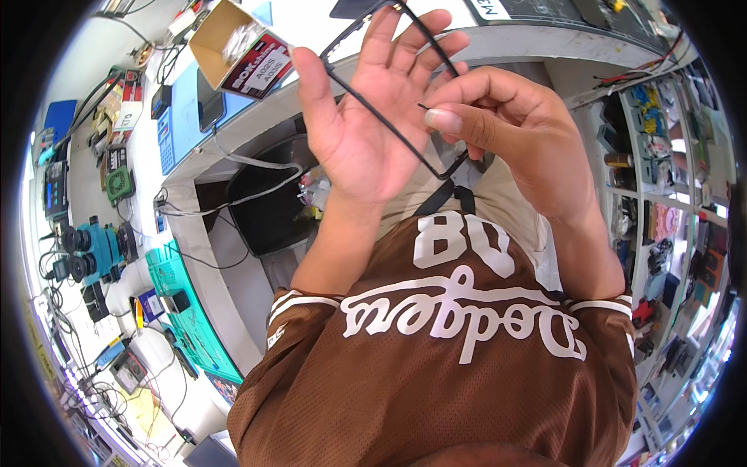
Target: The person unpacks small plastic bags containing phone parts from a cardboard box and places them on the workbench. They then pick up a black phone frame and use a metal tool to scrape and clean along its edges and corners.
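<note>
A thin black rectangular frame (381, 121), like a phone's middle frame, is tilted in front of my left palm. My left hand (366, 128) is palm up with its fingers stretched apart, and the frame's long side crosses in front of the palm near the thumb. The fingers of my right hand (510, 132) are closed around the frame's right side, which passes behind them. A tiny dark tip (422, 106) juts out between the right thumb and index finger; what it belongs to is hidden. Below the hands are my lap and brown jersey (436, 381).
On the left bench stand an open cardboard box (214, 39) with clear plastic inside, a dark phone (210, 101) on a blue mat, a teal microscope (101, 249) and a green mat (187, 311). Loose cables and a black bin (261, 206) sit beside my legs. Stocked shelves (661, 194) line the right.
</note>
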